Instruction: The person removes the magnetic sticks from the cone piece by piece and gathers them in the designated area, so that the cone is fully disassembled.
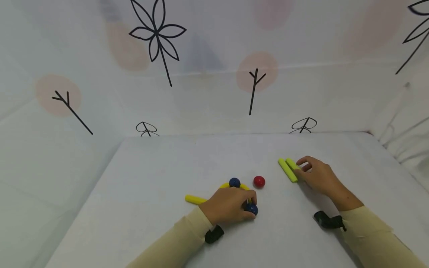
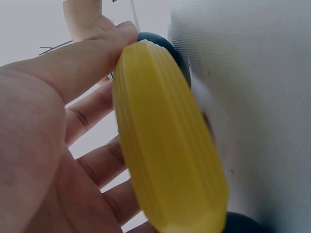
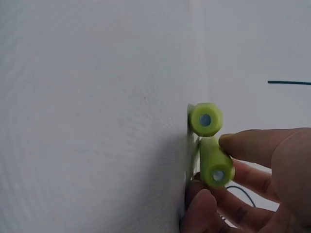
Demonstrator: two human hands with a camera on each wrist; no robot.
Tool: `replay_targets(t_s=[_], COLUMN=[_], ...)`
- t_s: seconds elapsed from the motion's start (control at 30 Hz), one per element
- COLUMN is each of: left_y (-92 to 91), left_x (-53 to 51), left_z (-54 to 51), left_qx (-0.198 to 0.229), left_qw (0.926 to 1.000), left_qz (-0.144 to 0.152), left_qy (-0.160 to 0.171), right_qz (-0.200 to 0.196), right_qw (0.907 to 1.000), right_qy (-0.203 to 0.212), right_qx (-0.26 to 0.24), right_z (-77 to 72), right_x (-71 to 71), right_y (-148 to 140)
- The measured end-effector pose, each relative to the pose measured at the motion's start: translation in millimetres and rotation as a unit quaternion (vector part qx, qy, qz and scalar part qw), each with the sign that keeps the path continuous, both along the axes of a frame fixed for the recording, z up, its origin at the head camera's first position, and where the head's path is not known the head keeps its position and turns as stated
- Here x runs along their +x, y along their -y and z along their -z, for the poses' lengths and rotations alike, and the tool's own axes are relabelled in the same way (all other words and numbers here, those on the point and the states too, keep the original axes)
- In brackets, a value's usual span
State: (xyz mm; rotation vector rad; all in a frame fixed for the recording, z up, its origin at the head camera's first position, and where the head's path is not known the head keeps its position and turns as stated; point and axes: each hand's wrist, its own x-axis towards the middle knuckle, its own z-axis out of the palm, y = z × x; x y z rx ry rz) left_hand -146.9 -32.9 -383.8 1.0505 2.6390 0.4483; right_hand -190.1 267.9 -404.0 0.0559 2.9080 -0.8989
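Observation:
My left hand [image 1: 228, 206] holds a blue ball [image 1: 252, 209] between thumb and fingers. Joined to blue balls are yellow sticks, one straight [image 1: 194, 200] and some curved [image 1: 247, 187]; the hand hides part of them. At the far side of this piece sits a second blue ball [image 1: 234, 182]. A yellow stick [image 2: 165, 141] fills the middle of the left wrist view. My right hand [image 1: 318, 176] pinches a lime-green stick [image 3: 214, 162], thumb on one side and fingers on the other. Right beside it lies another lime-green stick [image 1: 287, 170]; round metal discs show in both ends.
A loose red ball [image 1: 259, 181] lies on the white table [image 1: 151, 167] between the two hands. Behind and at the sides rise pale cloth walls [image 1: 207, 100] with printed plants. A dark wrist device [image 1: 328, 220] is strapped at the right sleeve.

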Motion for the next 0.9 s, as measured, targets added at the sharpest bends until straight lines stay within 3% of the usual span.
replay_targets(t_s=[0.17, 0.43, 0.5, 0.63, 0.8, 0.9], left_y=[1.4, 9.9, 14.3, 26.8, 47.7, 63.3], left_x=[-0.4, 0.9, 4.7, 12.8, 21.4, 24.0], left_z=[1.3, -8.5, -9.5, -10.6, -14.2, -17.3], left_qx=[-0.008, -0.044, -0.052, -0.047, -0.024, 0.004], left_qw=[0.9998, 0.9966, 0.9959, 0.996, 0.9962, 0.9972], left_qz=[0.009, 0.044, 0.048, 0.061, 0.082, 0.04], left_qy=[0.015, 0.054, 0.057, 0.045, -0.014, -0.062], right_qz=[0.001, -0.02, -0.05, -0.15, -0.262, -0.295], right_qw=[0.9999, 0.9955, 0.9919, 0.9794, 0.9607, 0.9535], right_qy=[0.013, -0.092, -0.111, -0.118, -0.051, -0.014], right_qx=[0.004, -0.014, -0.035, -0.067, -0.074, -0.059], right_z=[2.6, -14.2, -19.5, -28.1, -30.6, -27.9], right_x=[1.6, 11.1, 19.2, 35.8, 46.4, 47.8], right_y=[2.0, 21.8, 36.0, 67.7, 99.2, 111.9])
